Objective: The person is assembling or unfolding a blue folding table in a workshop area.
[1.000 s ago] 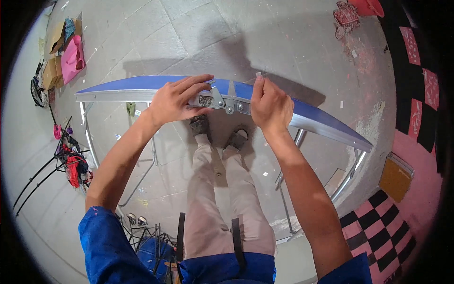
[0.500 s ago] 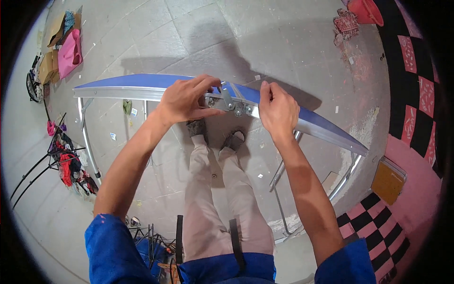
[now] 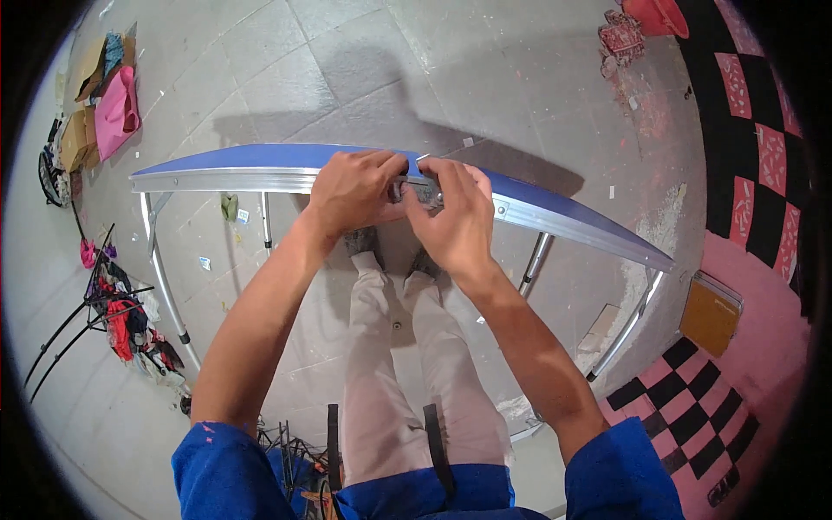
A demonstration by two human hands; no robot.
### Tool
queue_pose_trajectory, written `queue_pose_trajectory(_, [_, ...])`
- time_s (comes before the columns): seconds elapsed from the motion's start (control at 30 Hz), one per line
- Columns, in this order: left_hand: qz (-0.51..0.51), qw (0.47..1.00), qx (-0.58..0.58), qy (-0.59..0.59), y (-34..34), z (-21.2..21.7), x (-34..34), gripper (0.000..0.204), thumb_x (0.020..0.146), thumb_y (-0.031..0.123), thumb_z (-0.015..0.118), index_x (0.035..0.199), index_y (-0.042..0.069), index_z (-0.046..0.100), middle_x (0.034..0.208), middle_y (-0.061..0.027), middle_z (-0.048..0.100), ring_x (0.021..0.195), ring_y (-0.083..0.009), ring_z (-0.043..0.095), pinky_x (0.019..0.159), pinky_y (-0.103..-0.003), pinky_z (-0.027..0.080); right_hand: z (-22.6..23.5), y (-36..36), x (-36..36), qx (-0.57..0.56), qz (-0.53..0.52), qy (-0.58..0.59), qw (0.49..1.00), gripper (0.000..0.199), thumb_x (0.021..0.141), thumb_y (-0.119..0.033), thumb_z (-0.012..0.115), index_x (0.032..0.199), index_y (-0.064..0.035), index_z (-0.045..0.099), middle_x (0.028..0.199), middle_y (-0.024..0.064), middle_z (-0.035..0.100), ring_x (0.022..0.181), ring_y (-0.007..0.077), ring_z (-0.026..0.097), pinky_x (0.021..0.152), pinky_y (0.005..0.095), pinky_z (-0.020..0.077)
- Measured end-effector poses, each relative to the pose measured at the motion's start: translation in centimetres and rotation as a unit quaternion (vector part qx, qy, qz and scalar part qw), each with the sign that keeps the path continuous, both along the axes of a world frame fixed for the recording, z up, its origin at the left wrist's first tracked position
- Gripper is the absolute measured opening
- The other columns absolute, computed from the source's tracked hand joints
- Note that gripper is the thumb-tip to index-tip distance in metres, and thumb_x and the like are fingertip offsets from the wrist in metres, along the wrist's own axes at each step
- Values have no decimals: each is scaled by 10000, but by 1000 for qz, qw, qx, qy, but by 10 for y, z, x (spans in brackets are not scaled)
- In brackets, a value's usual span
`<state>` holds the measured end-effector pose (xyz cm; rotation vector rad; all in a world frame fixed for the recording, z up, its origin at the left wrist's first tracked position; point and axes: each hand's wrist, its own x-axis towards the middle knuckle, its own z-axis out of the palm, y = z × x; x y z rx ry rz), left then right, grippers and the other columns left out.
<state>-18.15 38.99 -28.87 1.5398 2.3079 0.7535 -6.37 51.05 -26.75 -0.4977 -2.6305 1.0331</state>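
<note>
A folding table with a blue top (image 3: pixel 234 159) and silver metal edge (image 3: pixel 243 182) stands across my front, its legs on the floor. Where its two halves meet there is a metal latch (image 3: pixel 416 189), largely covered by my fingers. My left hand (image 3: pixel 360 186) is closed on the table's edge just left of that joint, fingertips over the top. From the right, my right hand (image 3: pixel 455 204) grips the latch, thumb on its near side and fingers curled over it. The two hands are close together.
A cardboard box (image 3: pixel 80 139) and pink bag (image 3: pixel 117 113) lie at the far left. Nearer, a black rack (image 3: pixel 82 303) stands by a clothes heap (image 3: pixel 121 321). A red basin (image 3: pixel 656 16) is at the far right, a brown board (image 3: pixel 711 316) by the pink wall.
My right hand has moved left from the right half's edge onto the latch, now mostly hidden. The table's two halves look more level with each other. My left hand has shifted slightly right.
</note>
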Motion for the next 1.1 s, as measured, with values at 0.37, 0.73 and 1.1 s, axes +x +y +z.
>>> queue_pose_trajectory(0.37, [-5, 1000, -9, 0, 4, 7, 0, 449, 708, 456, 711, 860, 56, 578, 842, -61, 613, 754, -255, 644, 613, -366, 517, 5, 29, 8, -34, 47, -55, 997, 231, 825, -194, 635, 1007, -63, 580, 1050, 127, 593, 995, 311, 568, 823, 425, 414])
queue_pose_trajectory(0.73, [-78, 992, 95, -20, -2, 15, -13, 544, 746, 340, 738, 1172, 52, 561, 1211, -114, 554, 1081, -266, 573, 858, -348, 505, -2, 71, 21, 96, -71, -233, 965, 368, 929, -391, 486, 835, -70, 639, 787, 128, 636, 725, 358, 614, 638, 442, 467])
queue_pose_trajectory(1.1, [-147, 975, 153, 70, 14, 2, -16, 434, 699, 284, 783, 1014, 36, 616, 1053, -87, 611, 998, -224, 609, 905, -378, 492, -3, 77, 20, 101, -77, -221, 967, 353, 918, -381, 510, 811, -68, 632, 725, 113, 610, 674, 343, 604, 602, 441, 460])
